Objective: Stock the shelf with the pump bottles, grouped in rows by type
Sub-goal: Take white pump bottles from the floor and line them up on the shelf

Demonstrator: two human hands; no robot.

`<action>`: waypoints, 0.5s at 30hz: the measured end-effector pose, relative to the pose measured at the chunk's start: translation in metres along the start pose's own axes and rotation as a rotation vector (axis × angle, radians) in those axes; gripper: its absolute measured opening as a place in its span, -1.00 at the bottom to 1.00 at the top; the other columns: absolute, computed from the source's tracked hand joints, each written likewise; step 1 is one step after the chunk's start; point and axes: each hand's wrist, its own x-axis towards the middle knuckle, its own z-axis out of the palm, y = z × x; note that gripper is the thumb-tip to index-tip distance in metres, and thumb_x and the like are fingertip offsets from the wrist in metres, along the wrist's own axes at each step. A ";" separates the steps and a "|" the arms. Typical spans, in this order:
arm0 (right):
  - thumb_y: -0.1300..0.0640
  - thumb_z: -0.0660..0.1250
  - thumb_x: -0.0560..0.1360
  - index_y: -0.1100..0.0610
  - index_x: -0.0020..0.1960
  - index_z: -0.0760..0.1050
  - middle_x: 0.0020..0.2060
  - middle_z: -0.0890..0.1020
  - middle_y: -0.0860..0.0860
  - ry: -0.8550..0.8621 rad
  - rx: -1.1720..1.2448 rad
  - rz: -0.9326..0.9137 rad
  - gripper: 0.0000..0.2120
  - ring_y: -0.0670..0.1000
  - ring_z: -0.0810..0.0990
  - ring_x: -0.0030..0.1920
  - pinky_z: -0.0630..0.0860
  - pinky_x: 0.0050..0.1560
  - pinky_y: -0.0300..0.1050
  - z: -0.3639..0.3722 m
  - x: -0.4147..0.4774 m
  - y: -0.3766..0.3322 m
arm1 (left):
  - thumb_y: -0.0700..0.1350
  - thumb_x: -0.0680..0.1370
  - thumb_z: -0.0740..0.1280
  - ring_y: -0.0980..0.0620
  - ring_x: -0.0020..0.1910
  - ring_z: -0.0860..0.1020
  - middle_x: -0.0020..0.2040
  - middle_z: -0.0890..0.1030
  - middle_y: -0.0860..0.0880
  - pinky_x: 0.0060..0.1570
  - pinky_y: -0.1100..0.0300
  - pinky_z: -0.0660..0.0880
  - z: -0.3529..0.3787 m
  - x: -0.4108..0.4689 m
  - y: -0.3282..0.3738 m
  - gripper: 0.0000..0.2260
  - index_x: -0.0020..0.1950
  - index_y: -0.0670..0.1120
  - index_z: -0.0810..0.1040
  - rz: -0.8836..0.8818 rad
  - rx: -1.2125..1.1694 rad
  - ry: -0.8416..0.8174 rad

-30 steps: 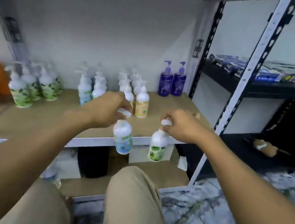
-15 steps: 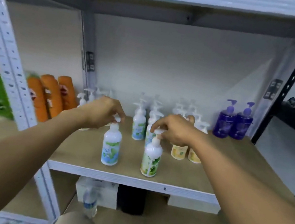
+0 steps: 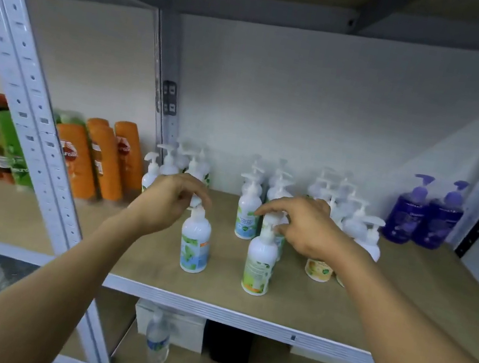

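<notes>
Evidently both hands are setting down fresh stock: the left hand point(image 3: 175, 199) curls over the pump head of a blue-labelled bottle point(image 3: 194, 246), and the right hand point(image 3: 306, 227) pinches the pump of a green-labelled bottle point(image 3: 258, 267). Both bottles hang upright from those grips, which keeps the bodies clear for steering. They stand at or just above the front of the shelf board point(image 3: 401, 303); contact I cannot confirm. From the pair, the blue-label row point(image 3: 247, 214) lies at twelve o'clock, the green-label group point(image 3: 151, 173) at ten, the yellow-labelled bottles point(image 3: 318, 269) at three and the purple bottles point(image 3: 406, 218) at two. Judging by this, each bottle waits near the edge to be slid back into its matching row.
</notes>
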 end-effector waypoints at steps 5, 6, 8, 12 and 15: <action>0.23 0.37 0.46 -0.21 0.42 0.40 0.18 0.57 -0.14 0.129 0.233 0.047 -0.39 0.02 0.46 0.20 0.37 0.32 0.08 0.032 -0.016 0.013 | -0.54 0.48 0.17 0.16 0.17 0.59 0.25 0.58 0.01 0.06 0.36 0.52 0.030 -0.032 0.006 -0.46 0.37 -0.14 0.49 -0.279 -0.369 0.313; 0.18 0.42 0.45 -0.20 0.45 0.35 0.29 0.51 -0.12 0.164 0.280 0.055 -0.36 0.03 0.45 0.27 0.39 0.32 0.12 0.042 -0.020 0.018 | -0.55 0.46 0.15 0.12 0.18 0.59 0.25 0.57 0.00 0.05 0.33 0.53 0.040 -0.040 0.009 -0.44 0.38 -0.14 0.46 -0.373 -0.449 0.400; 0.09 0.47 0.45 -0.25 0.48 0.25 0.35 0.45 -0.12 0.221 0.375 0.072 -0.30 -0.03 0.43 0.34 0.39 0.35 0.11 0.062 -0.029 0.025 | -0.48 0.44 0.19 0.03 0.20 0.58 0.23 0.56 -0.01 0.09 0.18 0.54 0.061 -0.054 0.015 -0.47 0.35 -0.08 0.43 -0.552 -0.576 0.518; -0.01 0.49 0.48 -0.18 0.48 0.26 0.28 0.51 -0.16 0.396 0.550 0.147 -0.34 -0.15 0.49 0.27 0.44 0.27 -0.10 0.095 -0.046 0.028 | -0.30 0.47 0.48 0.11 0.07 0.60 0.15 0.61 0.00 0.00 0.20 0.52 0.103 -0.072 0.012 -0.54 0.31 -0.07 0.43 -0.724 -0.630 0.355; -0.09 0.49 0.47 -0.16 0.37 0.42 0.15 0.60 -0.22 0.409 0.650 0.214 -0.50 -0.25 0.55 0.15 0.53 0.20 -0.12 0.115 -0.056 0.031 | -0.09 0.46 0.55 0.16 -0.04 0.61 0.01 0.65 0.09 -0.07 0.19 0.52 0.117 -0.077 0.008 -0.62 0.19 -0.04 0.49 -0.726 -0.460 0.270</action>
